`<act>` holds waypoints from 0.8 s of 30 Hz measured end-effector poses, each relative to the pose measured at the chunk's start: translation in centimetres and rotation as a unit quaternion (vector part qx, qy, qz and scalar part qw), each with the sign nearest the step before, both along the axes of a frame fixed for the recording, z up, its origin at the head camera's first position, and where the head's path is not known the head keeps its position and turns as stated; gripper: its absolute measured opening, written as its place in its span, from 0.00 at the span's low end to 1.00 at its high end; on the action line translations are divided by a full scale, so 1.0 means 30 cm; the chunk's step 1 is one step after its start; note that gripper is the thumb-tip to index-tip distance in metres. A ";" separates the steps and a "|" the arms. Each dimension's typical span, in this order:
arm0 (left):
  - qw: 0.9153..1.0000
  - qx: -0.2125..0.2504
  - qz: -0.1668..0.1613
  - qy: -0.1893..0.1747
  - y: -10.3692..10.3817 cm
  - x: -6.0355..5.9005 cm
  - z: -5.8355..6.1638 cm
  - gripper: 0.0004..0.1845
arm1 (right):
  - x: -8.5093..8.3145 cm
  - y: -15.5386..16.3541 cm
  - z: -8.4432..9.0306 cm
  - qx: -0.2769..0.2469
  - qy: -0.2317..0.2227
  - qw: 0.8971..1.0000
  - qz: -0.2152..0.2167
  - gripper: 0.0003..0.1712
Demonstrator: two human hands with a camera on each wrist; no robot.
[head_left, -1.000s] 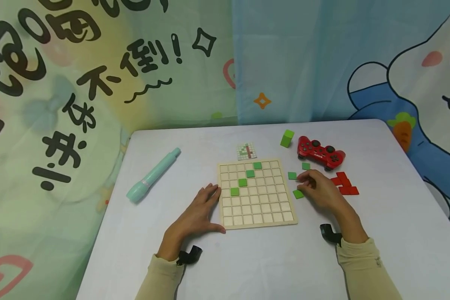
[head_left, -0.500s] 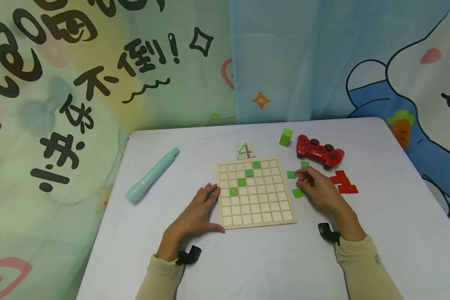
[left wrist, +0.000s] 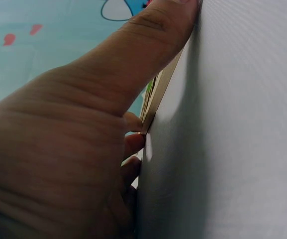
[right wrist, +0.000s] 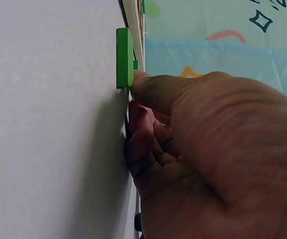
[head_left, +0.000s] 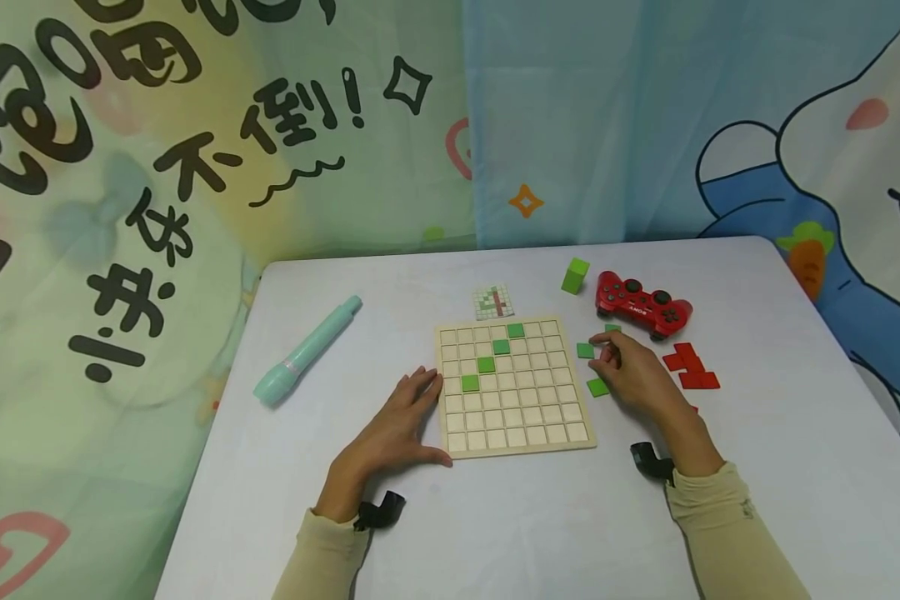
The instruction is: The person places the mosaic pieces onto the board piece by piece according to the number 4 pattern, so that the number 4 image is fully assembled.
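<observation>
A square wooden grid board [head_left: 523,415] lies on the white table, with several green tiles [head_left: 486,365] set in a diagonal line of its cells. My left hand [head_left: 392,423] rests along the board's left edge, fingers fairly straight and thumb at the near corner. Beyond the board's right edge, my right hand [head_left: 633,375] is low over loose green tiles. Its index finger and thumb stand apart, and nothing shows between them. One green tile [right wrist: 124,58] lies just by the thumb in the right wrist view. Another loose tile [head_left: 585,350] is near the index fingertip.
A small patterned card [head_left: 493,302] lies behind the board. To the right are a green block [head_left: 574,276], a red game controller [head_left: 642,305] and several red tiles [head_left: 693,371]. A mint-coloured, torch-shaped object [head_left: 307,351] lies at left. A printed curtain [head_left: 555,125] hangs behind the table.
My right index finger and thumb have spread apart, and the hand has shifted slightly. A bit of red now shows beside the right wrist. The left hand keeps its place.
</observation>
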State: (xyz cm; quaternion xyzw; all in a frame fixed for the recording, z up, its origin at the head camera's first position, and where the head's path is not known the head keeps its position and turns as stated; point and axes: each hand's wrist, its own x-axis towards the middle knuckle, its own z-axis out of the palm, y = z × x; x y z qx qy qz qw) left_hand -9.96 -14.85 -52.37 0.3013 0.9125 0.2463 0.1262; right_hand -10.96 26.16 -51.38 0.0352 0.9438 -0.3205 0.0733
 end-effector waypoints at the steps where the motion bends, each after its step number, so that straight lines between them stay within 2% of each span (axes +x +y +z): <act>1: 1.000 0.001 0.000 0.001 0.000 0.000 0.001 0.71 | -0.001 0.000 0.001 0.000 0.001 1.000 0.000 0.24; 8: 1.000 0.003 -0.002 0.010 0.000 -0.003 -0.007 0.71 | -0.004 -0.008 0.012 0.001 -0.001 1.000 0.003 0.20; 14: 1.000 0.004 -0.006 -0.003 -0.007 0.003 -0.018 0.70 | 0.003 -0.046 0.055 0.011 -0.014 1.000 0.014 0.20; 18: 1.000 0.007 -0.005 -0.002 -0.009 0.004 -0.020 0.70 | 0.004 -0.110 0.117 0.013 -0.005 0.999 0.052 0.19; 24: 1.000 0.002 -0.010 0.006 -0.011 -0.003 -0.004 0.70 | -0.001 -0.247 0.206 0.030 0.002 0.987 0.155 0.16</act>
